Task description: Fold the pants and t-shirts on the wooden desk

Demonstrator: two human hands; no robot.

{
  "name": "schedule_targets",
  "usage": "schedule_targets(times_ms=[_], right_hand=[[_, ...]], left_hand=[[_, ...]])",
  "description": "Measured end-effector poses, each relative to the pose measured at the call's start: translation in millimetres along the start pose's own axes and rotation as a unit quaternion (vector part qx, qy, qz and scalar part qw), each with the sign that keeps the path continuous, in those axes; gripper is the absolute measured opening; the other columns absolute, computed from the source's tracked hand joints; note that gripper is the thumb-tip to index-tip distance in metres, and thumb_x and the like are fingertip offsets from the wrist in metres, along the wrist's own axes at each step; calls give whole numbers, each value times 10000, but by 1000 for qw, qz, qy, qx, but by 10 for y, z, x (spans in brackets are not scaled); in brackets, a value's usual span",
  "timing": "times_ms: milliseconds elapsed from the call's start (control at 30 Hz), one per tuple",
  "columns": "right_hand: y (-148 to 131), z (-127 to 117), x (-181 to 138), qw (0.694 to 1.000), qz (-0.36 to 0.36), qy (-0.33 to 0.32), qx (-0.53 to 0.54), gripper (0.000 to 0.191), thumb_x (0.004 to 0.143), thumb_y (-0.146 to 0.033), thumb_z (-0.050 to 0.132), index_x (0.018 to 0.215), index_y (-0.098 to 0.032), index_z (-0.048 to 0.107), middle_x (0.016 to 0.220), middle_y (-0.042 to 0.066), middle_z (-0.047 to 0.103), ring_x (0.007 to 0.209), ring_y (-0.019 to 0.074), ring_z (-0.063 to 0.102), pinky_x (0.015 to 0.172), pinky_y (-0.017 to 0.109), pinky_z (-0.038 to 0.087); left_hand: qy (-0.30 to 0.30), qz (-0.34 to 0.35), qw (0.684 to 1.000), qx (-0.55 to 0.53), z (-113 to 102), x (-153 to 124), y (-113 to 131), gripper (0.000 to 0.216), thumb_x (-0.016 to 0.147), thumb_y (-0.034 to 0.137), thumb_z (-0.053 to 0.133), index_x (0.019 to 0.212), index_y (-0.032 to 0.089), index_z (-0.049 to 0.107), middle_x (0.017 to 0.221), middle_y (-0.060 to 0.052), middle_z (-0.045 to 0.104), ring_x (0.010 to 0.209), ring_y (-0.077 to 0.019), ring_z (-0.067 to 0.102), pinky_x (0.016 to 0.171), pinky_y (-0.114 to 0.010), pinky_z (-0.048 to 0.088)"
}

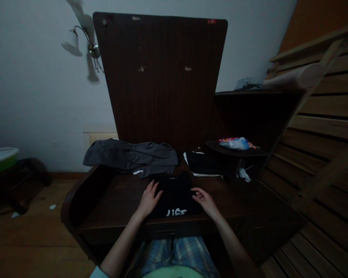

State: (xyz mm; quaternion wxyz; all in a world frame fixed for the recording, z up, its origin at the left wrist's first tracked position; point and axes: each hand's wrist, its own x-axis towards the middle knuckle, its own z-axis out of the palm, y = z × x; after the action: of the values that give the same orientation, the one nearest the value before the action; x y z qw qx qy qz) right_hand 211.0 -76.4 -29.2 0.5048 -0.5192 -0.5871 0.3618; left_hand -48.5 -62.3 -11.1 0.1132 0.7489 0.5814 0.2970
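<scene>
A folded black garment with white lettering lies on the dark wooden desk right in front of me. My left hand lies flat on its left edge with the fingers stretched out. My right hand rests on its right edge, fingers slightly bent and apart. Neither hand grips anything.
A crumpled grey garment lies at the back left of the desk. A folded black and white garment sits at the back middle. A colourful bag rests on a small round shelf. A tall dark board stands behind. Wooden slats lean at right.
</scene>
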Motion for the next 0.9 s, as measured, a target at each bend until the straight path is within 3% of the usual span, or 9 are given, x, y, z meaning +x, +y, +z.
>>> schedule_targets(times_ms=[67, 133, 200, 300, 433, 533, 700, 900], right_hand=[[-17, -2, -3, 1000, -1, 4, 8, 325, 606, -382, 574, 853, -172, 608, 573, -35, 466, 555, 116, 444, 549, 235, 350], [-35, -3, -7, 1000, 0, 2, 11, 353, 633, -419, 559, 870, -162, 603, 540, -45, 446, 526, 108, 426, 523, 227, 327], [-52, -4, -14, 1000, 3, -6, 7, 380, 645, -444, 557, 885, -153, 599, 505, -57, 416, 492, 98, 399, 494, 219, 300], [-73, -26, -34, 1000, 5, -24, 7, 411, 650, -460, 566, 918, -149, 594, 494, -64, 399, 475, 91, 383, 475, 210, 287], [-100, -126, -71, 996, 6, -89, -7, 419, 672, -463, 568, 981, -181, 593, 571, -37, 473, 562, 118, 463, 532, 220, 353], [-123, -209, -88, 990, 14, -139, -14, 416, 681, -458, 569, 1011, -207, 589, 753, 14, 569, 744, 173, 529, 661, 271, 406], [-139, -228, -83, 990, 15, -141, -19, 438, 646, -469, 588, 992, -201, 593, 871, 49, 594, 860, 218, 524, 751, 322, 407], [-88, -205, -73, 990, -4, -135, -35, 418, 668, -467, 571, 991, -202, 591, 821, 32, 588, 790, 185, 526, 708, 294, 418]], left_hand=[[80, -21, 996, -31, -69, -73, -37, 379, 804, 347, 381, 1084, 129, 513, 1198, -137, 496, 1131, -224, 443, 950, -373, 338], [120, -49, 989, -69, -159, -188, -60, 340, 800, 360, 356, 982, 138, 539, 994, -110, 589, 955, -210, 548, 849, -350, 411], [107, -77, 985, -111, -237, -320, -69, 328, 786, 394, 360, 927, 157, 538, 784, -53, 603, 754, -185, 586, 709, -309, 451], [64, -94, 979, -169, -299, -467, -69, 352, 753, 443, 405, 937, 169, 527, 640, 9, 555, 609, -151, 558, 592, -255, 432], [24, -103, 968, -226, -309, -496, -99, 410, 721, 476, 434, 971, 163, 520, 622, 30, 532, 600, -132, 538, 569, -227, 416], [6, -89, 972, -218, -299, -475, -143, 400, 722, 455, 441, 1001, 176, 511, 703, 17, 567, 674, -133, 560, 640, -234, 428], [26, -76, 988, -130, -264, -461, -151, 312, 736, 335, 440, 1003, 185, 499, 858, -27, 585, 802, -154, 571, 738, -271, 427], [38, -82, 996, 19, -203, -400, -34, 116, 742, 296, 451, 759, 191, 497, 805, -37, 555, 782, -177, 556, 718, -289, 419]])
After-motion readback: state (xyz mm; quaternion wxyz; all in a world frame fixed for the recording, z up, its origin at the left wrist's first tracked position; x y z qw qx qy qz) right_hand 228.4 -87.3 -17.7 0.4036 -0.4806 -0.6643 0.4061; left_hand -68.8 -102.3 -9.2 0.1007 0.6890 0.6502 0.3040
